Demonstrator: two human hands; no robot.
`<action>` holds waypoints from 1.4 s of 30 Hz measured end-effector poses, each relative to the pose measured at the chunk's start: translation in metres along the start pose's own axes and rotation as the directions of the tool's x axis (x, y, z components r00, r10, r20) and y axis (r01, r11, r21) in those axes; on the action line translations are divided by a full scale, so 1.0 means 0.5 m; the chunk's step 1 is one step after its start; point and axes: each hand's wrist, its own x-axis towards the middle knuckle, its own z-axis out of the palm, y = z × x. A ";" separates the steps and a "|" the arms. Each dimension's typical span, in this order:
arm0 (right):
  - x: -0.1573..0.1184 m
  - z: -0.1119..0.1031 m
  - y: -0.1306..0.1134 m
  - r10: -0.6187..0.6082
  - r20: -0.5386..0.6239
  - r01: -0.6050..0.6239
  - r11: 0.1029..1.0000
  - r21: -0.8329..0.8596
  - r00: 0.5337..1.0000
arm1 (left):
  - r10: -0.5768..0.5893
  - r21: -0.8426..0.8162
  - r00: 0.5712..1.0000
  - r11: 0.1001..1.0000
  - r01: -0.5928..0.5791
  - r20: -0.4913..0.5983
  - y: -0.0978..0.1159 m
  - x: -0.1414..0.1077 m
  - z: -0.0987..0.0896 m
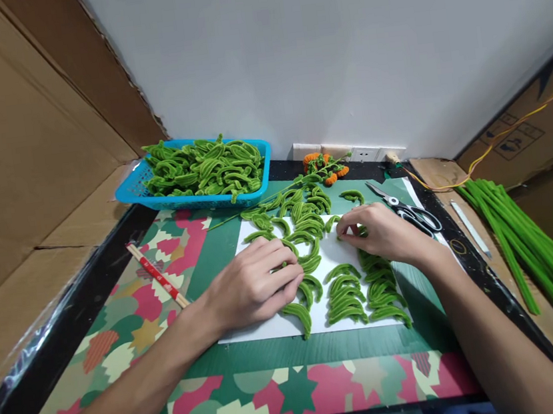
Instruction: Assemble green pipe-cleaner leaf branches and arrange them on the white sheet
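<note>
Rows of curved green pipe-cleaner leaves (345, 298) lie on a sheet of white paper (271, 330). My left hand (260, 279) rests over the left column, fingers curled down among the leaves; what they grip, if anything, is hidden. Above the middle of the paper, my right hand (377, 229) has thumb and fingers pinched together, with a bit of green at the tips. A single curved leaf (331, 223) lies just beyond those fingertips. Under the right hand runs another column of leaves (382, 288).
A blue basket (126, 192) heaped with green leaves stands at the back left. Orange pipe-cleaner flowers (319, 161) lie by the wall sockets. Scissors (405, 211) are right of the paper, near long green pipe cleaners (534, 249). Wrapped chopsticks (156, 274) lie left.
</note>
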 end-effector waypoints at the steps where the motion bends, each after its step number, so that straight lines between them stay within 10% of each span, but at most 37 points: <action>1: -0.002 -0.005 0.000 0.014 -0.013 -0.014 1.000 0.015 1.000 | 0.000 0.000 1.000 1.000 0.000 0.000 0.000 0.000 0.001; 17: -0.003 0.005 0.019 -0.055 0.064 0.064 0.988 -0.140 0.996 | -0.013 0.024 1.000 1.000 0.013 0.003 0.003 0.002 0.000; 28: 0.017 0.035 0.015 -0.021 -0.182 -0.040 0.945 -0.325 0.983 | -0.007 0.009 1.000 1.000 0.007 -0.006 0.001 0.000 0.002; 42: 0.032 0.048 0.020 0.018 -0.189 -0.090 0.921 -0.379 0.982 | -0.009 0.026 1.000 1.000 0.010 -0.008 0.007 0.001 -0.003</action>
